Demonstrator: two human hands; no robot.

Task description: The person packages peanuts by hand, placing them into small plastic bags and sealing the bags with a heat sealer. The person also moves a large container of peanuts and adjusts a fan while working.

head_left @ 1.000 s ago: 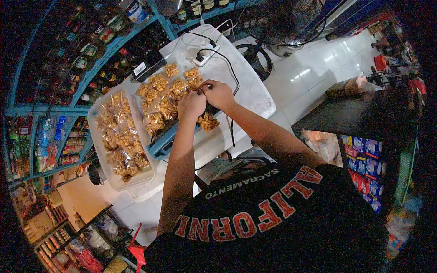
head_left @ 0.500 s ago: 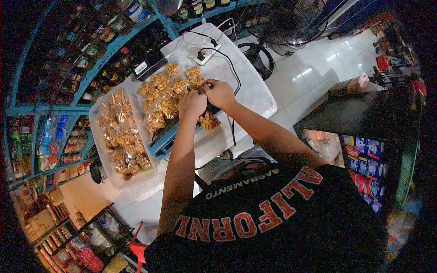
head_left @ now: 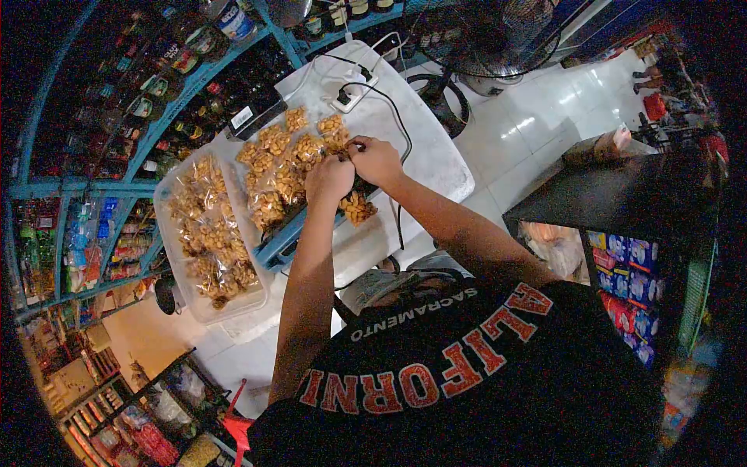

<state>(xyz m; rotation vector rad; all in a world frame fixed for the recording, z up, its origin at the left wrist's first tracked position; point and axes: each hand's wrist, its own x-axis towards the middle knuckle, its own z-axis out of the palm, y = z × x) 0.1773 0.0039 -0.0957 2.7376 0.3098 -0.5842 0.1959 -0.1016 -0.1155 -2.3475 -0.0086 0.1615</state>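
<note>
My left hand [head_left: 329, 177] and my right hand [head_left: 374, 160] meet with curled fingers over a blue device [head_left: 282, 243]. What lies between the fingers is too small to make out. Just below the hands hangs a bag of nuts [head_left: 358, 208] at the device's edge. Clear bags of nuts [head_left: 274, 167] are heaped left of my hands, and a few more lie above them. A translucent plastic tub [head_left: 247, 305] at the left holds further bags of the same kind.
The white table [head_left: 440, 167] bears a power strip [head_left: 350, 95] with black and white cables. A fan [head_left: 486, 35] stands beyond it. Blue shelves [head_left: 93, 189] with bottles line the left. A dark counter [head_left: 591, 198] is at the right.
</note>
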